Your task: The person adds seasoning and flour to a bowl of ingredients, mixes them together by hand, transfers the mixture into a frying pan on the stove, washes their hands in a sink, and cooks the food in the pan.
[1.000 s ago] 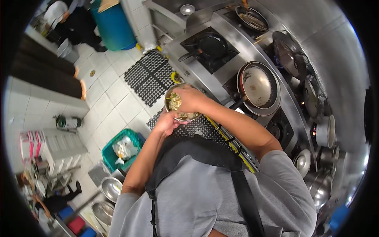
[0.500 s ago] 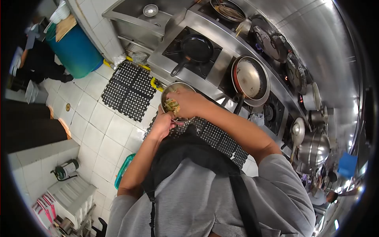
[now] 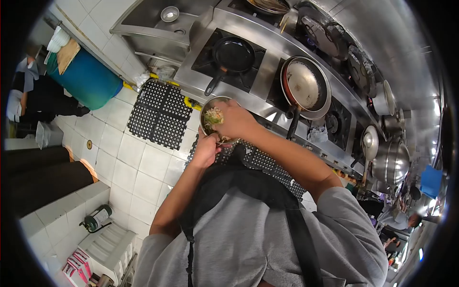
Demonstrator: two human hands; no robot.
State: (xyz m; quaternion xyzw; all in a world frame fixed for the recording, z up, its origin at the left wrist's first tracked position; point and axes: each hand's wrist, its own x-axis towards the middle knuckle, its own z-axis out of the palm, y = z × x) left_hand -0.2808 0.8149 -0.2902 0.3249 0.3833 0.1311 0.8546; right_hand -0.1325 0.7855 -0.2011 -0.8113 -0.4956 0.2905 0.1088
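Observation:
A round metal bowl (image 3: 216,100) is held in front of my apron, near the stove's front edge. My left hand (image 3: 206,150) grips its near rim, fingers closed around the edge. My right hand (image 3: 235,122) reaches down into the bowl with curled fingers, bunched against a chopped vegetable mixture (image 3: 213,116) of green, pale and reddish bits. The back of the hand hides most of its fingertips and part of the bowl's inside.
A black frying pan (image 3: 234,55) sits on the nearest burner. Stacked pans (image 3: 306,83) stand to its right, handles pointing toward me. Black rubber mats (image 3: 160,112) lie on the tiled floor. Beside a blue barrel (image 3: 88,79) at far left stands another person (image 3: 43,98).
My right hand has shifted within the bowl, and the mixture shows a different, looser shape beside it. My left hand keeps its hold on the rim. The view has turned slightly.

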